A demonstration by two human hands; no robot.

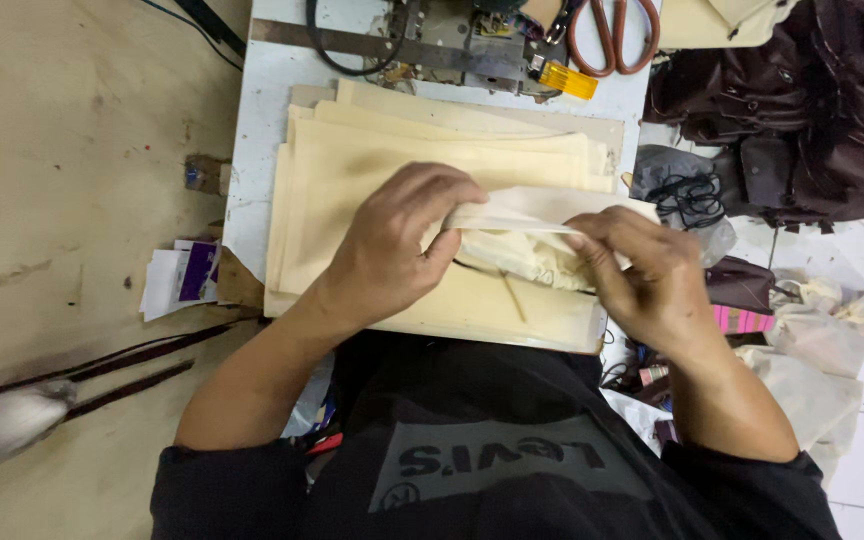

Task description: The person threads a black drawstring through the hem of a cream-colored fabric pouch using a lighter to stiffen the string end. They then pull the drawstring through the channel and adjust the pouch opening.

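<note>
both hands pinched one cream fabric piece (pixel 527 215) taut between them, the left hand (pixel 397 245) closed on its left end and the right hand (pixel 642 270) on its right, above the cream stack (pixel 352 160) on the near table (pixel 262 100).

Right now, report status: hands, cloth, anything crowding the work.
Left hand and right hand both pinch a folded cream cloth piece. It sits over the stack of cream panels. Orange-handled scissors lie at the table's far edge, apart.
</note>
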